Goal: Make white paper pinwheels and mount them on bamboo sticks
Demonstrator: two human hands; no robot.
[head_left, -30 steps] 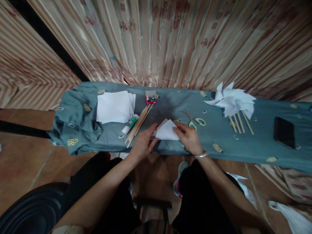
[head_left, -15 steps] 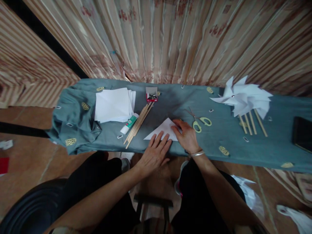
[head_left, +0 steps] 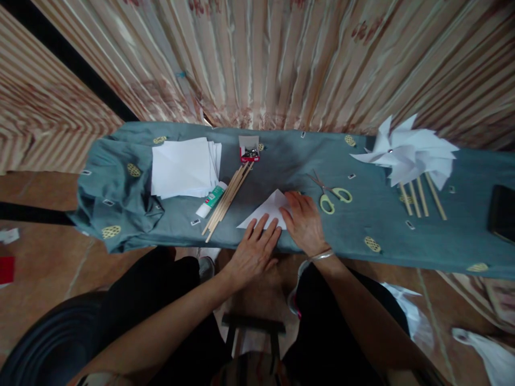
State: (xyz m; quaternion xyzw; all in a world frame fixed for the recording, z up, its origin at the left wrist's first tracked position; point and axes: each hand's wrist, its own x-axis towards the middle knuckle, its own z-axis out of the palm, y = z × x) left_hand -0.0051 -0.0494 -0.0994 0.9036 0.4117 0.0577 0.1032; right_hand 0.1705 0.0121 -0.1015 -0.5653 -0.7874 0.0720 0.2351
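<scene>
A sheet of white paper folded into a triangle (head_left: 270,208) lies flat near the front edge of the cloth-covered table. My left hand (head_left: 253,249) rests with spread fingers on its lower edge. Over the right part of the paper lies my right hand (head_left: 304,221), its fingers stretched out and covering that corner. Just beyond the right hand are scissors (head_left: 332,195) with light green handles. To the left of the paper lies a bundle of thin wooden sticks (head_left: 228,199), beside a green and white glue stick (head_left: 211,199).
A stack of white paper (head_left: 181,169) sits on the left. Behind the sticks stands a small open red box (head_left: 249,149) of shiny metal pieces. White paper pinwheels (head_left: 416,153) on sticks lie at the right, near a dark object (head_left: 502,212). A curtain (head_left: 257,69) hangs behind the table.
My right hand has shifted over the paper's right side, its fingers now flatter. The left hand stays on the lower edge. The whole view has moved slightly.
</scene>
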